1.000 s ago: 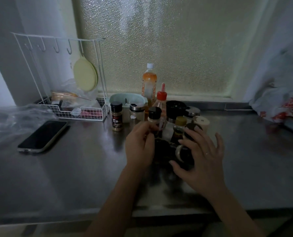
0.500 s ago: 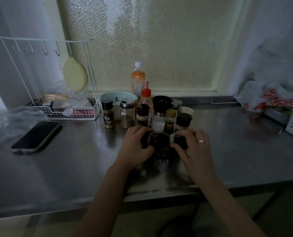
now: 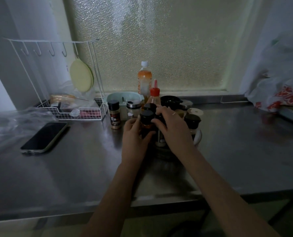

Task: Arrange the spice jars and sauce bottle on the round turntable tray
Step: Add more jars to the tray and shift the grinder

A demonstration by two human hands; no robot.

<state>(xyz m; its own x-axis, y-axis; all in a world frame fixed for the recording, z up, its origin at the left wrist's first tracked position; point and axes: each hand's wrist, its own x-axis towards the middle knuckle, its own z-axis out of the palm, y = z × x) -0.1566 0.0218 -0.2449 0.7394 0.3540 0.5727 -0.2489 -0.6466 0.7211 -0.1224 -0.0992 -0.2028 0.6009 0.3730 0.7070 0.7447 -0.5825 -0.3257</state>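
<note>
A cluster of black-capped spice jars stands on the round turntable tray (image 3: 198, 137), of which only a pale rim shows at the right. My left hand (image 3: 133, 135) wraps around a black-capped jar (image 3: 146, 119) of orange spice at the cluster's left front. My right hand (image 3: 173, 127) lies over the jars in the middle, fingers curled on another dark jar (image 3: 159, 134). A black-lidded jar (image 3: 192, 121) stands at the tray's right. The red-capped sauce bottle (image 3: 154, 95) rises behind the cluster. The tray's middle is hidden by my hands.
A labelled spice jar (image 3: 114, 114) and a steel-topped jar (image 3: 133, 109) stand left of the cluster on the steel counter. Behind are an orange drink bottle (image 3: 144, 79) and a pale green tub (image 3: 121, 96). A phone (image 3: 44, 137) and a wire rack (image 3: 70, 110) are at left, plastic bags (image 3: 279, 96) at right.
Both hands have moved up from the tray's front edge onto the jars. My left hand now grips the orange-spice jar, and my right hand has shifted left over the middle jars.
</note>
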